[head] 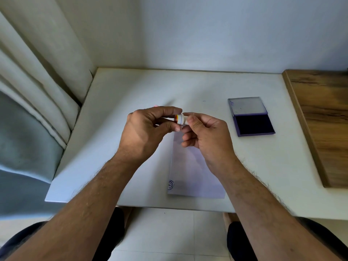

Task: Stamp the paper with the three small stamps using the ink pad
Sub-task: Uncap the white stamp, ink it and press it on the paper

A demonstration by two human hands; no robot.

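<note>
Both hands meet above the paper point(195, 162): left hand point(145, 130) and right hand point(205, 132) pinch one small stamp point(180, 119) between fingertips, clamped from either end. It looks light, hard, slick plastic, best gripped round its barrel. The open ink pad point(252, 123) lies right, table point(131, 87) bare around it.
</note>
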